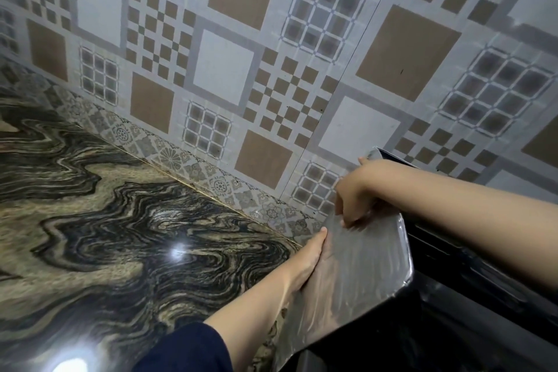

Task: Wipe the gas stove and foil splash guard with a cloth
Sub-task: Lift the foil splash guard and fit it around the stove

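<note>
The foil splash guard (362,266) stands upright at the lower right, along the left side of the black gas stove (471,323). My left hand (308,263) lies with straight fingers against the guard's left edge and outer face, and the foil reflects it. My right hand (356,193) reaches in from the right and curls its fingers over the guard's top edge, fingertips on the foil. No cloth shows in either hand. Only a dark strip of the stove is visible, and its burners are out of frame.
A glossy counter (120,235) with dark and gold swirls fills the left and centre. The patterned tile wall (241,69) rises behind it, with a decorated border strip (193,172) where wall meets counter. Lamp glare shows on the counter.
</note>
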